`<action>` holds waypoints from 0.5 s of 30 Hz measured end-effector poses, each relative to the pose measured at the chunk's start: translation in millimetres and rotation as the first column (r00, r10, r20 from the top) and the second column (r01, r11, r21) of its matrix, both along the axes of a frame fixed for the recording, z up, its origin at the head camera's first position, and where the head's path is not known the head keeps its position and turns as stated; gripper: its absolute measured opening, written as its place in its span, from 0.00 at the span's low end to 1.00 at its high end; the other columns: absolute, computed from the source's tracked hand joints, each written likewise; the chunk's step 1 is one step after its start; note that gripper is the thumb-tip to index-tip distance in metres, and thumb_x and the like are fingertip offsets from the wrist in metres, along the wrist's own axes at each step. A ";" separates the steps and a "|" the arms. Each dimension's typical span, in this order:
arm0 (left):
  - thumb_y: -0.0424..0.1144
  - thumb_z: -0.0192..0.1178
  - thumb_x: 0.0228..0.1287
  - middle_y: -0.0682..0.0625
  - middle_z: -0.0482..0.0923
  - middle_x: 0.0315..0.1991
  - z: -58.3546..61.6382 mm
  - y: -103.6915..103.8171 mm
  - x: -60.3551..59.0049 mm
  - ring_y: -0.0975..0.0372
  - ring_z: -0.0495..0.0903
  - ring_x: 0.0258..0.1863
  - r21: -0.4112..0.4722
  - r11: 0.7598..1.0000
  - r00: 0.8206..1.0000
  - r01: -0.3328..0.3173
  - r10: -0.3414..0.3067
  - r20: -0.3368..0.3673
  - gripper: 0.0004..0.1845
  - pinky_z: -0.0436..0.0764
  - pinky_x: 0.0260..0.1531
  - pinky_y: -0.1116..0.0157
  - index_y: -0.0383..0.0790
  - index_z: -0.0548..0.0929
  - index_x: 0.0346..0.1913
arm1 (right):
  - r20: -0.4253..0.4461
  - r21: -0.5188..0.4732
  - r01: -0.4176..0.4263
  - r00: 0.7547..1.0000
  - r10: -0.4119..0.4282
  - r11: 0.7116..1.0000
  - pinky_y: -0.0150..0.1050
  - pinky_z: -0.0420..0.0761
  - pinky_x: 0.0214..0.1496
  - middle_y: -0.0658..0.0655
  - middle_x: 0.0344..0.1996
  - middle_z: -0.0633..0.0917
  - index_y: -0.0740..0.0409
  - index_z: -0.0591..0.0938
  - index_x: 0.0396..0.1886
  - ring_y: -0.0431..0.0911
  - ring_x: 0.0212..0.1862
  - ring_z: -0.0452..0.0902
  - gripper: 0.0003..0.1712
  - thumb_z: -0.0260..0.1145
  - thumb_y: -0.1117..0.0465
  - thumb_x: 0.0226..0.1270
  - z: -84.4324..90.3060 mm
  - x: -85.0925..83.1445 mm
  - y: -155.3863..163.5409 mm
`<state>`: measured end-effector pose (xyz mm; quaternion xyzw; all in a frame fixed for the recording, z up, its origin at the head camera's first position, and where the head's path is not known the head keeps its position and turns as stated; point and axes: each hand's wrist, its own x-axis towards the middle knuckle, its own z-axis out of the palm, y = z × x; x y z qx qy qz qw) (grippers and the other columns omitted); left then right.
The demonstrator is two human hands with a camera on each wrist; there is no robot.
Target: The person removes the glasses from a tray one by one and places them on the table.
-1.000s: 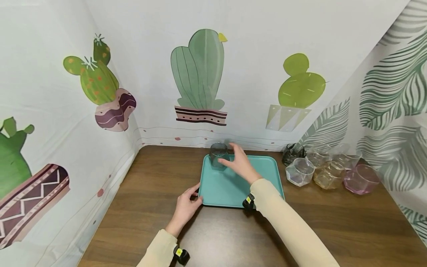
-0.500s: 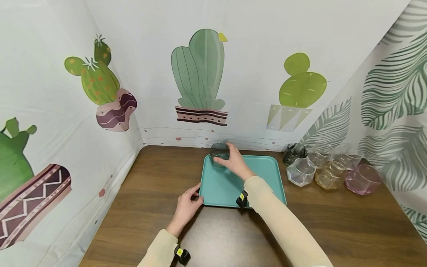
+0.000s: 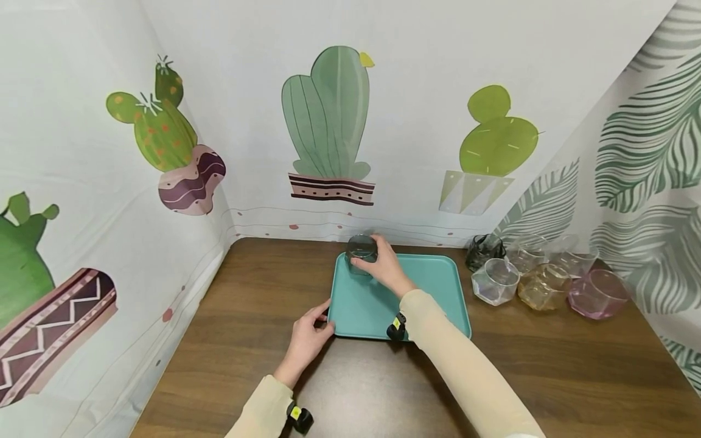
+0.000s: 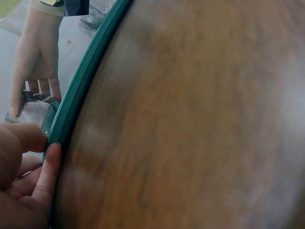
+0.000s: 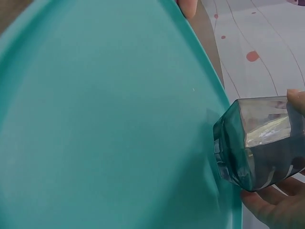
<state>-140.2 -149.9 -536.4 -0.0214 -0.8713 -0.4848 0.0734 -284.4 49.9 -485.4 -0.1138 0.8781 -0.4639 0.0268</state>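
Note:
A dark grey faceted drinking glass (image 3: 357, 246) stands upright at the back left corner of a teal rectangular tray (image 3: 358, 310). My right hand (image 3: 385, 267) holds the glass from its right side, thumb in front and fingers behind. Up close in the right wrist view, the glass (image 5: 259, 143) is see-through, its angular base on the tray by the rim. My left hand (image 3: 305, 340) grips the front left edge of the tray. In the left wrist view its thumb and fingers meet at the teal rim (image 4: 78, 95).
To the right of the tray, several more faceted glasses stand grouped: a black-patterned one (image 3: 484, 252), a clear one (image 3: 495, 283), an amber one (image 3: 542, 287) and a pink one (image 3: 597, 295). Behind the brown wooden table (image 3: 241, 292) hangs a cactus-print cloth (image 3: 411, 121).
My right hand has moved slightly left and closed round the grey glass, which stays in place. The left hand remains at the tray's edge.

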 end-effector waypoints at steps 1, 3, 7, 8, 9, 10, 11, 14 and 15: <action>0.32 0.63 0.55 0.49 0.80 0.41 -0.2 0.3 0.1 0.62 0.78 0.38 -0.001 1.000 1.000 0.001 -0.001 -0.006 0.26 0.80 0.26 0.73 0.43 0.77 0.60 | -0.003 -0.005 -0.002 1.000 0.002 1.000 0.51 0.71 0.61 0.59 0.62 0.67 0.55 0.60 0.68 0.52 0.61 0.66 0.48 0.68 0.40 0.54 -0.1 0.9 1.3; 0.31 0.63 0.55 0.48 0.81 0.42 -0.4 0.9 0.3 0.61 0.78 0.37 0.000 1.000 1.000 0.003 -0.003 -0.017 0.26 0.80 0.26 0.73 0.42 0.77 0.60 | -0.008 -0.016 -0.005 1.000 0.005 1.000 0.51 0.71 0.61 0.60 0.62 0.67 0.56 0.60 0.69 0.52 0.62 0.65 0.48 0.69 0.40 0.54 0.3 3.2 4.2; 0.31 0.63 0.54 0.48 0.81 0.42 -0.2 1.3 0.2 0.61 0.78 0.37 -0.001 1.000 1.000 0.000 0.000 -0.023 0.27 0.80 0.26 0.73 0.42 0.77 0.60 | -0.010 -0.025 -0.009 1.000 0.009 1.000 0.53 0.71 0.61 0.60 0.63 0.67 0.57 0.61 0.68 0.53 0.62 0.65 0.48 0.69 0.41 0.54 1.8 8.1 10.1; 0.31 0.63 0.54 0.48 0.81 0.42 0.0 1.3 0.1 0.61 0.78 0.37 -0.001 1.000 1.000 -0.002 0.002 -0.023 0.27 0.80 0.26 0.73 0.42 0.77 0.60 | -0.010 -0.023 -0.012 1.000 0.012 1.000 0.53 0.71 0.61 0.61 0.63 0.67 0.57 0.61 0.68 0.53 0.62 0.65 0.48 0.69 0.41 0.54 2.0 9.4 11.6; 0.31 0.63 0.54 0.48 0.81 0.42 0.2 1.4 0.1 0.61 0.78 0.37 -0.004 1.000 1.000 -0.003 0.003 -0.022 0.27 0.80 0.27 0.73 0.42 0.77 0.60 | -0.011 -0.021 -0.014 1.000 0.014 1.000 0.53 0.71 0.61 0.61 0.62 0.67 0.57 0.61 0.68 0.54 0.62 0.65 0.47 0.69 0.41 0.54 2.0 10.6 13.1; 0.31 0.63 0.54 0.48 0.81 0.42 0.3 1.2 -0.1 0.61 0.78 0.38 -0.006 1.000 1.000 -0.006 0.005 -0.021 0.27 0.80 0.27 0.73 0.43 0.77 0.60 | -0.013 -0.018 -0.020 1.000 0.020 1.000 0.53 0.71 0.60 0.62 0.62 0.68 0.57 0.61 0.68 0.54 0.61 0.66 0.47 0.68 0.41 0.54 1.7 11.9 14.8; 0.31 0.63 0.54 0.48 0.81 0.42 0.5 1.2 -0.1 0.61 0.78 0.38 -0.007 1.000 1.000 -0.007 0.007 -0.020 0.26 0.80 0.27 0.73 0.43 0.77 0.60 | -0.014 -0.016 -0.025 1.000 0.025 1.000 0.53 0.71 0.60 0.62 0.62 0.68 0.57 0.61 0.68 0.54 0.61 0.66 0.47 0.68 0.41 0.54 1.6 13.4 16.5; 0.31 0.63 0.54 0.48 0.81 0.42 1.5 1.2 0.4 0.61 0.78 0.38 -0.010 1.000 1.000 -0.008 0.007 -0.009 0.26 0.80 0.28 0.73 0.43 0.77 0.60 | -0.020 -0.011 -0.030 0.999 0.030 0.999 0.53 0.72 0.60 0.62 0.62 0.68 0.57 0.61 0.68 0.54 0.61 0.66 0.48 0.68 0.39 0.53 0.3 18.3 21.9; 0.31 0.63 0.54 0.48 0.81 0.42 1.5 1.2 0.3 0.60 0.78 0.38 -0.012 1.000 1.000 -0.006 0.006 -0.008 0.26 0.81 0.29 0.73 0.43 0.77 0.60 | -0.023 -0.014 -0.031 0.999 0.031 0.999 0.53 0.72 0.59 0.62 0.61 0.68 0.57 0.62 0.67 0.54 0.60 0.66 0.48 0.69 0.39 0.53 -0.1 20.1 23.9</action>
